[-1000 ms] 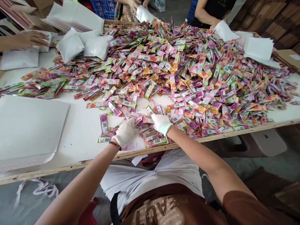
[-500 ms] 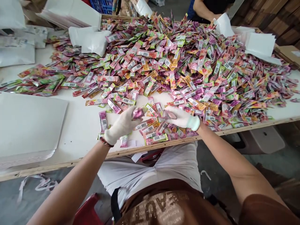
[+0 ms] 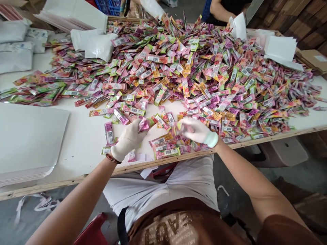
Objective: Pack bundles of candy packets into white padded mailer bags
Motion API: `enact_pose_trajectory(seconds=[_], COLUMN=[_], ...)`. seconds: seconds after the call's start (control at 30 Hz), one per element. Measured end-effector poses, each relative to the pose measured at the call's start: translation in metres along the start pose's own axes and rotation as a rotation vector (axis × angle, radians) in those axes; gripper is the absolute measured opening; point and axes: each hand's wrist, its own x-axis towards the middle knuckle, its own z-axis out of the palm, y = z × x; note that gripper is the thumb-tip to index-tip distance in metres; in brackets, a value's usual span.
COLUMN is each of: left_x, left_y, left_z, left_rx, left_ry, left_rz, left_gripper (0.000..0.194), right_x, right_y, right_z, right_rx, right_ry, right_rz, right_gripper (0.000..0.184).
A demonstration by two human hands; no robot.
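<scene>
White gloves cover both of my hands above the near edge of the table. My left hand is closed around a few stick sachets, whose pink and purple ends poke out past the thumb. To the right, my right hand is closed too, with a yellowish sachet at its fingertips, partly blurred. Between and below the hands lie loose sachets with barcodes facing up. Beyond them spreads a large heap of pink, green, orange and purple sachets.
A stack of white sheets or flat bags lies at left on the white tabletop. Filled white bags rest against the heap. Across the table, co-workers' arms hold white bags. A wooden strip borders the near edge.
My left hand has drawn slightly left with its sachets, widening the gap between my hands. The right hand now has a yellowish sachet at its fingertips. The view has shifted a little.
</scene>
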Motion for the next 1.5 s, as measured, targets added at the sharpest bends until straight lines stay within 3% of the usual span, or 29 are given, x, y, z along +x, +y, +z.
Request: enact_pose_trajectory(seconds=[0.07,0.13,0.2,0.33,0.43,0.53,0.63,0.73,0.83,0.9,1.0,1.07,1.13,1.27,1.4,1.5], left_x=[0.001,0.004,0.008,0.017,0.019,0.014,0.004,-0.004,0.000,0.009,0.029,0.044,0.057,0.067,0.053,0.040], left_y=[0.005,0.017,0.032,0.054,0.055,0.053,0.048,0.036,0.019,0.011,0.011,0.018,0.027,0.032,0.015,0.010], left_z=[-0.001,0.005,0.019,0.045,0.053,0.051,0.042,0.022,-0.002,-0.012,-0.007,0.007,0.021,0.029,0.008,-0.002], left_rx=[-0.094,-0.121,-0.033,0.234,0.243,0.232,0.295,0.334,0.334,0.335,0.377,0.446,0.534,0.627,0.484,0.326], left_ry=[0.036,-0.068,-0.211,-0.376,-0.455,-0.454,-0.380,-0.283,-0.221,-0.199,-0.198,-0.246,-0.313,-0.344,-0.182,-0.121], left_rz=[0.064,0.119,0.112,0.007,0.000,0.103,0.180,0.141,0.134,0.211,0.357,0.439,0.493,0.516,0.519,0.501], left_gripper=[0.028,0.030,0.027,0.025,0.023,0.023,0.029,0.035,0.039,0.042,0.052,0.055,0.052,0.038,0.028,0.031], right_x=[0.007,0.020,0.034,0.056,0.064,0.066,0.058,0.039,0.017,0.005,-0.006,-0.008,-0.008,-0.008,-0.010,0.002], right_y=[0.003,0.011,0.021,0.039,0.042,0.044,0.048,0.053,0.051,0.048,0.042,0.040,0.039,0.041,0.039,0.032], right_z=[-0.012,-0.015,-0.010,0.014,0.029,0.034,0.024,-0.003,-0.036,-0.048,-0.041,-0.025,-0.009,0.001,-0.015,-0.025], right_rx=[0.126,0.179,0.143,-0.169,-0.271,-0.200,0.032,0.187,0.121,0.031,-0.178,-0.364,-0.506,-0.571,-0.428,-0.164], right_ry=[0.186,0.299,0.241,-0.083,-0.187,-0.187,-0.010,0.230,0.309,0.235,-0.037,-0.205,-0.316,-0.401,-0.202,0.031], right_rz=[0.207,0.399,0.555,0.755,0.714,0.675,0.574,0.448,0.303,0.107,-0.130,-0.097,0.025,0.147,0.102,0.256], right_gripper=[0.025,0.032,0.037,0.039,0.037,0.041,0.052,0.038,0.025,0.026,0.039,0.054,0.064,0.043,0.024,0.015])
